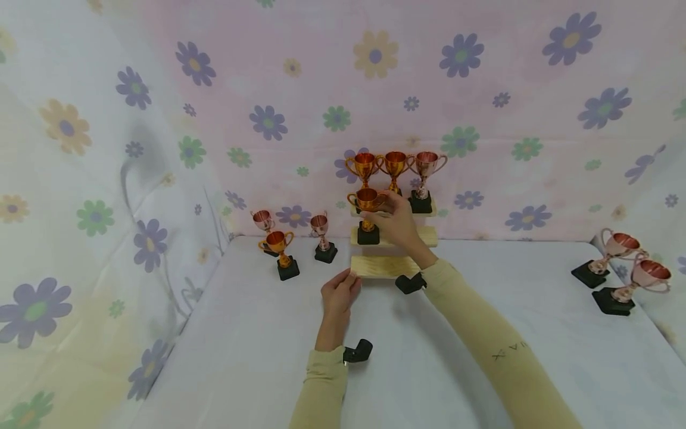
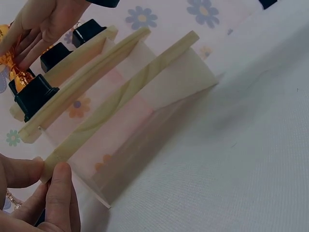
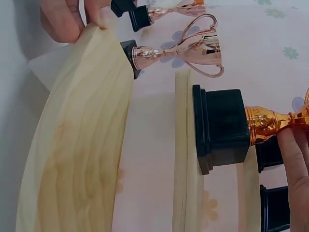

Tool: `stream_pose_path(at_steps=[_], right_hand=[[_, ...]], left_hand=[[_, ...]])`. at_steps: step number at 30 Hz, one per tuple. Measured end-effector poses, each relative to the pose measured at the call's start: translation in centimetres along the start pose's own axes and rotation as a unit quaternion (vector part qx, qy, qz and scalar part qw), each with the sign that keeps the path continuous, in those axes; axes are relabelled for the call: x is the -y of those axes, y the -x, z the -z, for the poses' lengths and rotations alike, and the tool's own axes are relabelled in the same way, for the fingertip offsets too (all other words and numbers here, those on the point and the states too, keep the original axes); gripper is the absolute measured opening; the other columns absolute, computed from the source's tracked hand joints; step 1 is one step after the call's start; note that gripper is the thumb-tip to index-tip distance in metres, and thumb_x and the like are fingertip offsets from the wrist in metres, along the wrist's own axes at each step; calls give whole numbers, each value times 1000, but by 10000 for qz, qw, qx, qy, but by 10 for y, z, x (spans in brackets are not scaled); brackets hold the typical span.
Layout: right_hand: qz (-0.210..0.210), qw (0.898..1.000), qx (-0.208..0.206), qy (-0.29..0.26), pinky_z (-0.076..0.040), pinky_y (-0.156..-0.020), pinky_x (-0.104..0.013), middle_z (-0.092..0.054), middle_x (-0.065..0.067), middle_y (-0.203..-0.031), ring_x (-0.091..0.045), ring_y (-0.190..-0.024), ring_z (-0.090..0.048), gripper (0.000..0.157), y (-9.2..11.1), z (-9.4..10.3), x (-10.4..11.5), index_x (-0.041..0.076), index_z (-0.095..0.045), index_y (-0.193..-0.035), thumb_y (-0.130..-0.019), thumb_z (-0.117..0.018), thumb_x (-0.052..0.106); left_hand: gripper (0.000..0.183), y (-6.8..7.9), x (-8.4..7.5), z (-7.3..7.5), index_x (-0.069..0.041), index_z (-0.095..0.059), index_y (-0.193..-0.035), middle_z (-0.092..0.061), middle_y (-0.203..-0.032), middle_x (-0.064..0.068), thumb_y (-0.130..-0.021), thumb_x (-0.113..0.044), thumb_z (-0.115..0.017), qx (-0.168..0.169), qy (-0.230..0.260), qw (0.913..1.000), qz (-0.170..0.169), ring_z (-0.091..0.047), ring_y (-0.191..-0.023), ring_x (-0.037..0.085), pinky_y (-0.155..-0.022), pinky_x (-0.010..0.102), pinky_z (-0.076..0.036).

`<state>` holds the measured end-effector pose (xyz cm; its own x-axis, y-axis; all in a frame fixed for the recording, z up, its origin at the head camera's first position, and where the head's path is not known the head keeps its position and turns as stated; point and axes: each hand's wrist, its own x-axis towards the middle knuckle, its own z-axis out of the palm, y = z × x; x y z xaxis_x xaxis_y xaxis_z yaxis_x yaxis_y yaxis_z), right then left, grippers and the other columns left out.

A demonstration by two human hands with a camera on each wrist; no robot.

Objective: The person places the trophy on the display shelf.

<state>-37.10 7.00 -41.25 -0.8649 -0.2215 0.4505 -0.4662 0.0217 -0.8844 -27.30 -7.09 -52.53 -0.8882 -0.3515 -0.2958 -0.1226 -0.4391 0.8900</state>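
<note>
A small wooden three-step stand (image 1: pixel 380 267) with clear side panels stands at the back of the table. At the left end of its lowest step, my left hand (image 1: pixel 337 298) pinches the board between thumb and fingers. My right hand (image 1: pixel 398 223) holds a gold trophy cup (image 1: pixel 367 198) by its stem. That cup is upright, its black base (image 3: pixel 224 126) right at the left end of the middle step. Along the top step are two gold trophies (image 1: pixel 395 162) and one rose-gold trophy (image 1: pixel 427 164), partly hidden behind the right hand and held cup.
Left of the stand, a gold trophy (image 1: pixel 276 242) and two rose-gold trophies (image 1: pixel 320 225) stand on the white-covered table (image 1: pixel 241 345). Two more rose-gold trophies (image 1: pixel 648 274) are at the far right edge. A flowered cloth (image 1: pixel 321 77) hangs close behind the stand.
</note>
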Motion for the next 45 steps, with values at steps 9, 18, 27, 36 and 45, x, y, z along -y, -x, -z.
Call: stream_pose_path(at_steps=[9,18,27,36,45], right_hand=[[91,9996,-102,230,-57,-79,-16,-68,-23,-119,-33,-101,-69,48,-7,-4,-13,-2,-61,-130,-86,-80,1],[1,9988,-395,-277,-61,-90,-27,-64,-30,-120,-44,-108,-65,44,4,-8,-14,-11,-59,-125,-85,-78,-7],[120,9960,-728,-509,-55,-102,-44,-59,-33,-130,-45,-118,-61,51,36,22,-21,-9,-55,-134,-87,-73,-12],[709,9808,-1769,-400,-57,-100,-37,-61,-35,-121,-21,-110,-68,42,73,74,2,-12,-62,-124,-84,-75,-14],[1013,9325,-3466,-55,-50,-107,-26,-71,-7,-116,-18,-117,-63,39,116,179,19,-9,-67,-117,-80,-78,-14]], left_hand=[[32,1,0,2,12,-60,-130,-64,-118,21,-100,1,-61,90,-2,10000,-1,-68,-94,16,-96,32,-58],[32,2,-3,3,12,-61,-129,-63,-120,23,-100,1,-61,53,-118,9999,41,-68,-95,17,-94,30,-59],[31,2,3,-1,16,-60,-127,-62,-115,24,-98,6,-61,61,78,9999,-75,-67,-89,16,-91,30,-60],[32,0,3,4,15,-60,-128,-62,-114,22,-99,4,-61,-116,35,9998,-147,-68,-88,15,-92,31,-60],[33,-1,4,-2,16,-59,-129,-61,-115,25,-97,5,-62,-142,84,9998,-108,-67,-86,16,-89,29,-61]])
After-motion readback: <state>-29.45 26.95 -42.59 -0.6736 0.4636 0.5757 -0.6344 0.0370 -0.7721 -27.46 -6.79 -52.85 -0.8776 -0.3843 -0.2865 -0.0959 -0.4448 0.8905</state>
